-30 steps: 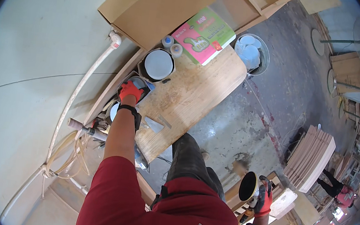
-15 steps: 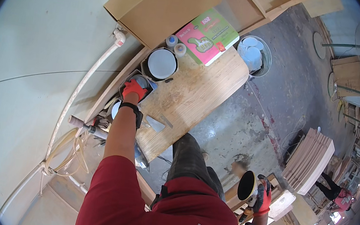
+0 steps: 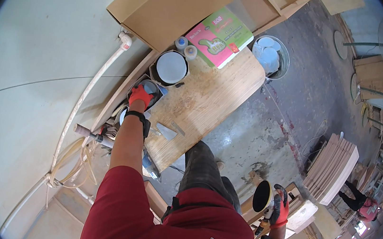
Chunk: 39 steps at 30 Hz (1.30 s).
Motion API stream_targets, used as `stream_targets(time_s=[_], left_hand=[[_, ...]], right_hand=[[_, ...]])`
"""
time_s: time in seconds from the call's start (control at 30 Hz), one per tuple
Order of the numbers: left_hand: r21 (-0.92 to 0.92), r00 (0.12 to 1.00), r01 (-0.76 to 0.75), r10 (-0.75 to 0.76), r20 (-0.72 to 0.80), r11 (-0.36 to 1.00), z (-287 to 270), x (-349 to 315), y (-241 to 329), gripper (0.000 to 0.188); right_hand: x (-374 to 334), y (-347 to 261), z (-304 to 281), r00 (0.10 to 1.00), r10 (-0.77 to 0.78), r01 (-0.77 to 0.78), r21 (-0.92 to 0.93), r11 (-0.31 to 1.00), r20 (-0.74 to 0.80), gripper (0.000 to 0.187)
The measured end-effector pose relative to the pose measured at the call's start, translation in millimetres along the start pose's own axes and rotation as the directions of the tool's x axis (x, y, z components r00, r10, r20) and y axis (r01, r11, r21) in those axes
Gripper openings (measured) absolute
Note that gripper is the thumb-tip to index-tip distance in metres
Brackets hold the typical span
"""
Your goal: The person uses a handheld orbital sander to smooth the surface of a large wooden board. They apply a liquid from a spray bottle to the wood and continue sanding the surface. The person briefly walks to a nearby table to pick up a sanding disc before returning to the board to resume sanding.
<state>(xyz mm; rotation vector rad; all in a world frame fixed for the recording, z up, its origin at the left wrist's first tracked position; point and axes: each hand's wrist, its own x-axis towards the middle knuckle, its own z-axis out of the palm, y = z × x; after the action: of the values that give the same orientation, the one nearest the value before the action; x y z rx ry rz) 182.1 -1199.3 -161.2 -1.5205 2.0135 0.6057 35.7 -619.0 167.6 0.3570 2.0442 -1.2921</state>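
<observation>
My left hand (image 3: pixel 140 97), in a red glove, reaches into an open box (image 3: pixel 157 99) at the left edge of the wooden bench. Round grey sanding discs (image 3: pixel 149 86) lie in that box, just beyond the glove. Its fingertips are hidden, so any grip there cannot be made out. At lower right, away from the bench, my right hand (image 3: pixel 280 210) is closed around a disc sander (image 3: pixel 265 219) whose round dark pad (image 3: pixel 262 196) faces left. A second box of pale round discs (image 3: pixel 171 67) stands just beyond the first.
On the wooden bench (image 3: pixel 218 94) lie a triangular scraper (image 3: pixel 166 131) and a pink-and-green carton (image 3: pixel 218 39), beside two small bottles (image 3: pixel 190 51). A bucket (image 3: pixel 284 68) with pale discs stands past its far end. Stacked boards (image 3: pixel 331 170) and another person (image 3: pixel 368 209) are at right.
My left hand has shifted slightly left and nearer within the box, showing more of the grey discs. The right hand keeps hold of the sander, almost unmoved.
</observation>
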Motion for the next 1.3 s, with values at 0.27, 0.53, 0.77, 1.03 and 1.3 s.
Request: stream_targets(time_s=[0.27, 0.53, 0.77, 1.03, 1.3], left_hand=[[0.043, 0.993, -0.084, 0.087, -0.075, 0.996, 15.0, -16.7, -3.3, 0.053], [-0.406, 0.975, 0.206, -0.223, 0.005, 0.891, 34.1, 25.2, -117.9, 0.037], [-0.259, 0.924, 0.024, -0.12, -0.362, 0.966, -48.2, -81.5, -97.3, 0.035], [-0.145, 0.725, -0.593, 0.446, -0.524, 0.792, -128.8, -150.4, -17.9, 0.042], [0.668, 0.789, -0.191, 0.517, -0.331, 0.719, -148.7, -58.1, -7.9, 0.031]], right_hand=[[2.4, 2.5, -8.2, 0.999, 0.026, -0.026, 0.029, 0.999, 0.026, 0.042], [9.5, 15.1, -17.1, 0.997, -0.043, 0.037, 0.097, 0.995, 0.058, 0.037], [10.2, 47.0, -18.3, 0.994, -0.11, 0.108, 0.115, 0.988, 0.016, 0.037], [-23.7, 75.8, -59.2, 0.998, -0.043, 0.055, 0.394, 0.918, -0.039, 0.04], [-66.5, 194.5, -100.4, 0.933, -0.212, 0.322, 0.419, 0.849, -0.29, 0.051]])
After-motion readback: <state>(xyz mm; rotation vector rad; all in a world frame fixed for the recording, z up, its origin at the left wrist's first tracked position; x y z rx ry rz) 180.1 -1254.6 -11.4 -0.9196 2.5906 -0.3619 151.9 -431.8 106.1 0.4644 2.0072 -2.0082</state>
